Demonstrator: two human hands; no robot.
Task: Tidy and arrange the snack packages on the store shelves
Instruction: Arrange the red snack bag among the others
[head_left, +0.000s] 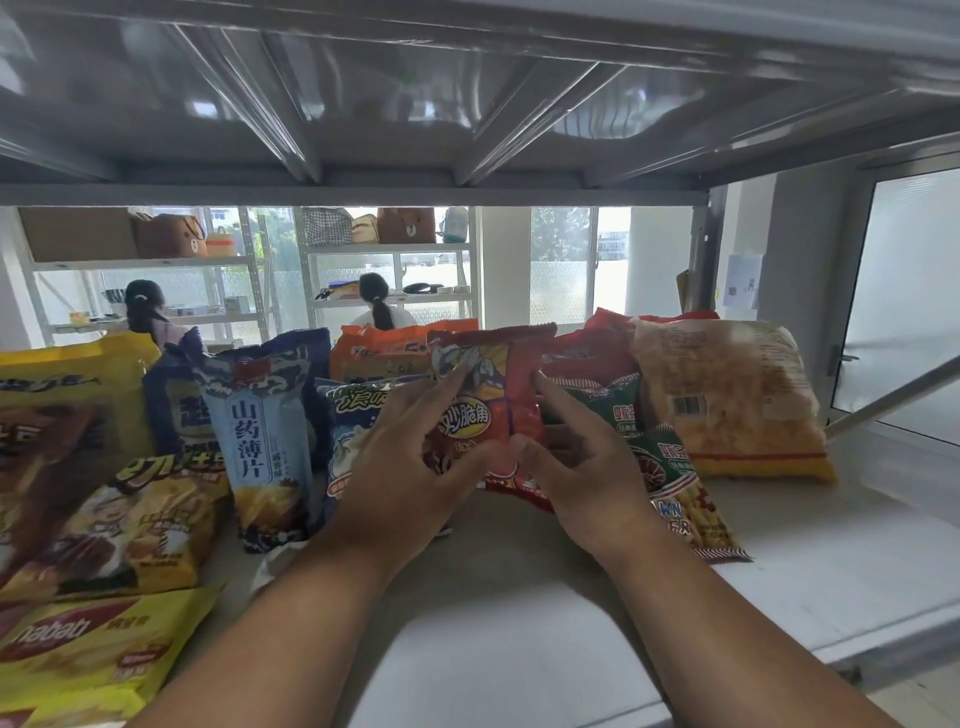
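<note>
Step in hand, by my reading: standing the red snack bag (491, 410) upright at centre frame, in the row on the white shelf (779, 545). To do it well, seat the bottom seam flat on the shelf, keep the printed face forward, and lean it back against the orange bag (379, 353) behind so it does not topple; release one side at a time. Left hand (415, 467): fingers partly curled, pinching the bag's left edge, one fingertip up near the top corner. Right hand (576, 467): thumb and fingers narrowly apart, gripping the bag's right edge and lower corner. The bag sits between the blue-and-white bag (358, 441) just left and the green shrimp-stick packs (670, 467) just right. Bag foot is hidden behind the hands; cannot tell whether it touches the shelf.
</note>
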